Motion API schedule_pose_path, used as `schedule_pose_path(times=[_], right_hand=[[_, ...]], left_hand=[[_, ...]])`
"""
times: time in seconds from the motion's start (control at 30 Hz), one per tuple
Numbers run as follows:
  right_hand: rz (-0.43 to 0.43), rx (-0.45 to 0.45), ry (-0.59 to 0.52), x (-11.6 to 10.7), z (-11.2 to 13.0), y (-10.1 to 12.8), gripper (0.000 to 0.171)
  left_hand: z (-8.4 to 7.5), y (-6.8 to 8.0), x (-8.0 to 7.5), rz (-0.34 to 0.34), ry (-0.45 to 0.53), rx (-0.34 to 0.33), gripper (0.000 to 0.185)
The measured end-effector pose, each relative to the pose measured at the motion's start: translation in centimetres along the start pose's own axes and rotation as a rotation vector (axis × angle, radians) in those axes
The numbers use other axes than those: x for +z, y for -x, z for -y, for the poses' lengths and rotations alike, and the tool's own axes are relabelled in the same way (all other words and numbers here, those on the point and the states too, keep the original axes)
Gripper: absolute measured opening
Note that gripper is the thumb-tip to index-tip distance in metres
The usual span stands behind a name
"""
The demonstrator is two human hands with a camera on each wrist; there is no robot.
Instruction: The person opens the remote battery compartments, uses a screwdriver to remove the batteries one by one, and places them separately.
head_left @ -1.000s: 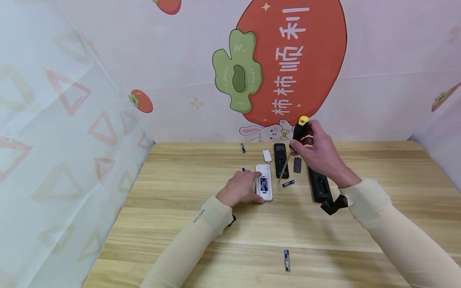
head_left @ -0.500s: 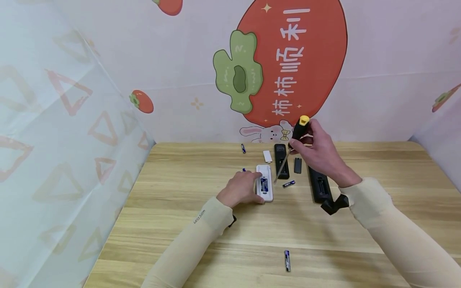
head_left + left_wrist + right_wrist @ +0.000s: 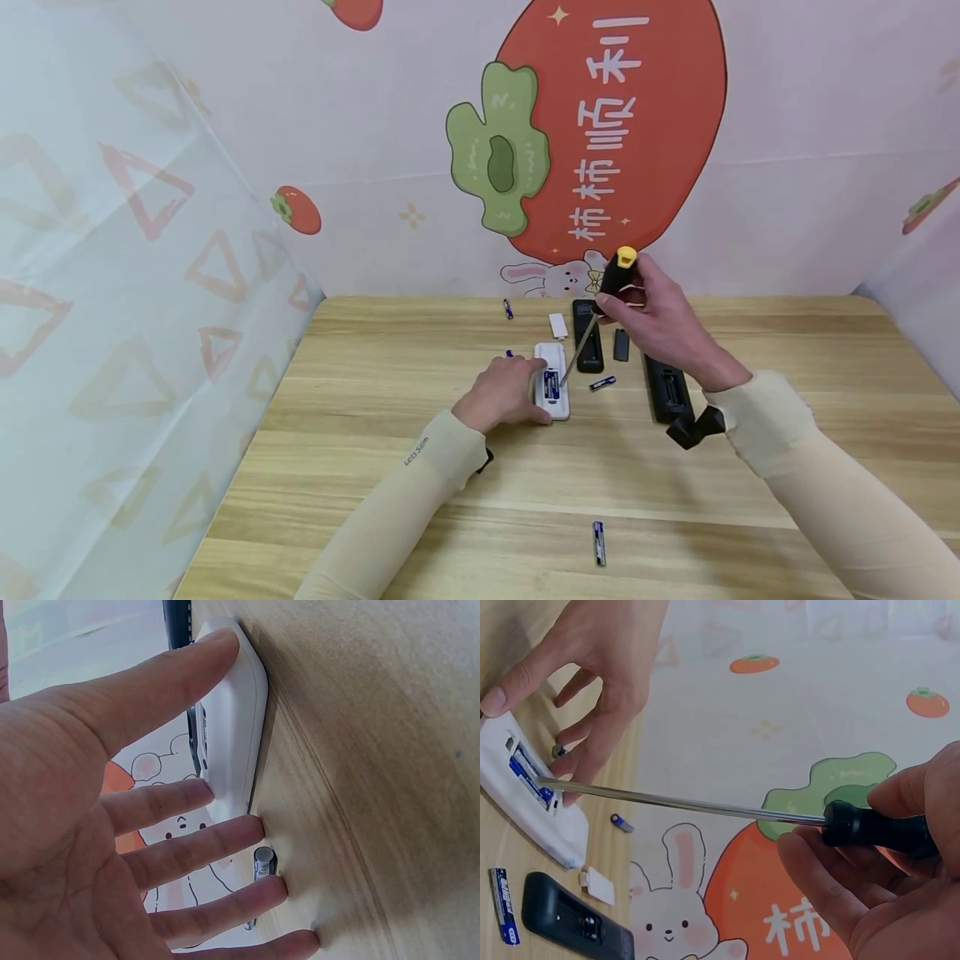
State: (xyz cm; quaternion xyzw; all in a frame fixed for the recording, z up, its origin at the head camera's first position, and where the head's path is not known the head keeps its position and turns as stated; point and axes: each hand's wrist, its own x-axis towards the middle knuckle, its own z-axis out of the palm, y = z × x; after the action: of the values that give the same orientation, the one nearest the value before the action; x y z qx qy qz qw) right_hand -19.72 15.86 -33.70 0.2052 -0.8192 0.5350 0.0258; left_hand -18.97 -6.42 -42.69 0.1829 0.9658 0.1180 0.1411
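My right hand [image 3: 656, 321] grips a screwdriver [image 3: 618, 273] by its black, yellow-capped handle. Its long metal shaft slants down to a white remote control [image 3: 556, 408]. In the right wrist view, the screwdriver tip is right at the two blue batteries [image 3: 526, 776] in the remote's uncovered compartment. My left hand [image 3: 502, 392] holds the remote on the table between thumb and index finger. The left wrist view shows the thumb on one end of the white remote [image 3: 238, 712], the index fingertip on its edge and the other fingers spread on the wood.
A slim black remote [image 3: 588, 354] and a larger black remote [image 3: 666, 387] lie to the right. Nearby are a white battery cover [image 3: 558, 326], a black cover [image 3: 621, 344] and a loose battery [image 3: 602, 383]. Another battery [image 3: 598, 543] lies in front. A printed backdrop [image 3: 375, 125] rises behind the table.
The screwdriver tip has moved left from beside the white remote to its battery compartment, the right hand shifting slightly left with it. The left hand has stayed on the remote.
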Motion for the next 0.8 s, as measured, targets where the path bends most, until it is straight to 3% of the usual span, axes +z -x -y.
schedule_pose_path(times=[0.8], right_hand=[[0.079, -0.002, 0.001, 0.65, -0.73, -0.19, 0.048]], left_hand=[[0.14, -0.3, 0.19, 0.004, -0.028, 0.013, 0.085]])
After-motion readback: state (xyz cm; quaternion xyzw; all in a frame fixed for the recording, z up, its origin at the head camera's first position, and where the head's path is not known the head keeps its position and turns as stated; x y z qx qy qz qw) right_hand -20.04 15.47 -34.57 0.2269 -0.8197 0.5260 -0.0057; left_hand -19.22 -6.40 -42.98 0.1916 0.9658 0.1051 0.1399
